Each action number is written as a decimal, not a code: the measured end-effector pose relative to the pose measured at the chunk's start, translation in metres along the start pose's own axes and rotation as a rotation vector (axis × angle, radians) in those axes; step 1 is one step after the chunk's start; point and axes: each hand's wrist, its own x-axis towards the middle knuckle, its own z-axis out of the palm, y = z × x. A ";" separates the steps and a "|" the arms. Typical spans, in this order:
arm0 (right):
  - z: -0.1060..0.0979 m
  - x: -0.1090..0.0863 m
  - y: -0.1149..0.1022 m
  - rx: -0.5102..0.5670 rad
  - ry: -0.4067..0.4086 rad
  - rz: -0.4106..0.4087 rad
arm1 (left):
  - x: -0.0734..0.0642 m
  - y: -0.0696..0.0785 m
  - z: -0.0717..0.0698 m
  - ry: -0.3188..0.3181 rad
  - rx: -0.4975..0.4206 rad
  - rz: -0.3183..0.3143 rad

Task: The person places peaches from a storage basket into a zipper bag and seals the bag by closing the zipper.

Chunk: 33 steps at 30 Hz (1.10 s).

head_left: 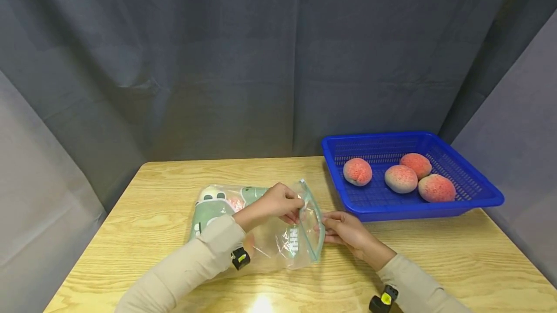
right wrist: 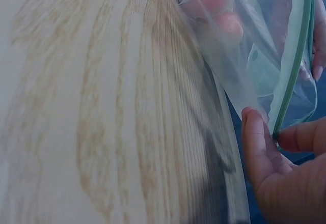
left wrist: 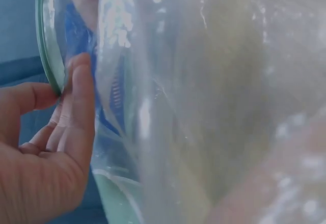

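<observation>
A wooden tabletop (head_left: 435,255) carries everything. At its far right sits a blue basket (head_left: 487,197) with four peaches (head_left: 358,171) inside. Near the front middle lies a clear zip bag (head_left: 278,243) (green seal along its mouth, a green and white printed thing inside). The left hand (head_left: 278,202) pinches the mouth's upper edge, its grip clenched on the plastic. The right hand (head_left: 348,231) pinches the green seal from the other side between thumb and fingers (right wrist: 257,142).

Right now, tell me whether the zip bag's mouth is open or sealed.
Open. The zip bag's green zipper strips bow apart, with the left hand and right hand each pinching one side.
</observation>
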 end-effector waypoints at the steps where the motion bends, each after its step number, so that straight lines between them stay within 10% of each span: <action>1: 0.000 0.000 0.000 0.004 0.004 0.002 | 0.000 -0.002 -0.001 -0.010 -0.041 -0.008; 33: -0.001 -0.001 0.001 0.017 0.024 0.008 | -0.013 -0.012 -0.025 -0.067 -0.351 -0.046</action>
